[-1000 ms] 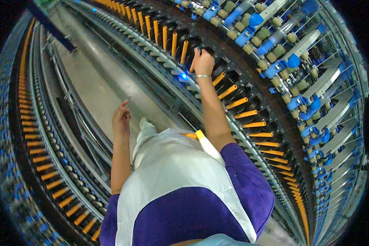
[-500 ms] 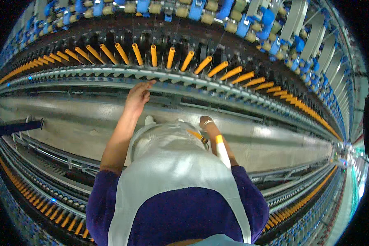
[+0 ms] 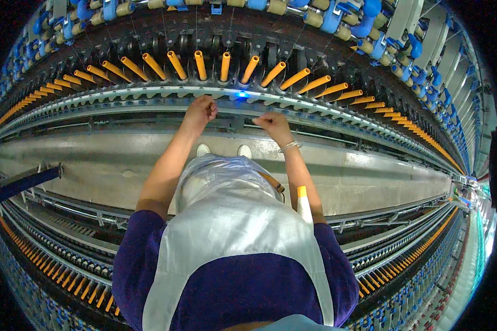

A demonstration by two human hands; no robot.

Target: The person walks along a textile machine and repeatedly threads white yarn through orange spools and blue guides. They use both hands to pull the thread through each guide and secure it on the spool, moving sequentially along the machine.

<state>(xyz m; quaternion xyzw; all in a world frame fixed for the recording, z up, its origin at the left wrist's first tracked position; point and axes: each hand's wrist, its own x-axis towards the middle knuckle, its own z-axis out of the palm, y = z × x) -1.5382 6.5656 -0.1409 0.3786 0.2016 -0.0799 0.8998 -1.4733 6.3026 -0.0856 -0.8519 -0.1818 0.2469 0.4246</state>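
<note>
The long spinning frame (image 3: 326, 113) now fills the upper half of the picture square-on, where a second ago it ran off at a slant to the upper right; the person has turned to face it, which puts both arms within reach of one stretch of the machine. It is metal throughout: a curved, pale steel rail (image 3: 149, 96) with small toothed fittings along it, dark housings behind.

Below it lies the grey, smooth concrete floor (image 3: 66, 165) of the aisle, and a second row of the same orange tubes curves along the lower edge.

The person's white, slightly glossy apron (image 3: 232, 231) over a purple top covers the middle bottom.

A row of orange bobbin tubes (image 3: 225, 66), plain, matte and tapering, fans out above the rail. Half a second ago only the left hand was up at the rail; now both are.

The left hand (image 3: 200, 110) is curled shut at the rail, fingers pressed together, pinching something too fine to make out. The right hand (image 3: 273, 124), a thin metal bracelet (image 3: 290, 146) at its wrist, is likewise closed in a loose fist just below a small blue light (image 3: 240, 94). A white bobbin with a yellow tip (image 3: 302, 201) pokes from the apron.
</note>
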